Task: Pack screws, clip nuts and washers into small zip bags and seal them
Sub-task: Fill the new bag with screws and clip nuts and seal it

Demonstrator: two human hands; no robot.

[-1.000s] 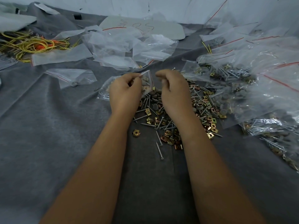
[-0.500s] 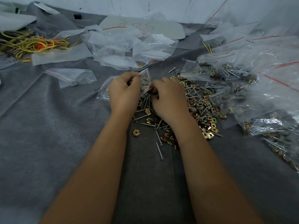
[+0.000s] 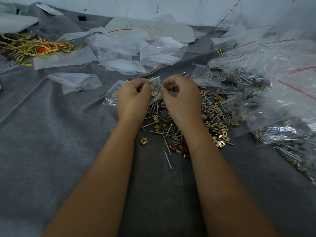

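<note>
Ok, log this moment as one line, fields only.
step: filling bag | left hand: holds small bag open | right hand: pinches small grey part at bag mouth | loose pile: screws, clip nuts on grey cloth | seal: not yet

Both your forearms show bare from the bottom edge of the view up to the wrists; no sleeve or cuff reaches into the picture. Your left hand (image 3: 132,98) wears no glove, ring, watch or band on its back or wrist. Your right hand (image 3: 181,98) is just as bare, without a glove, ring or strap. Your fingernails are turned away, so their look cannot be told.
</note>
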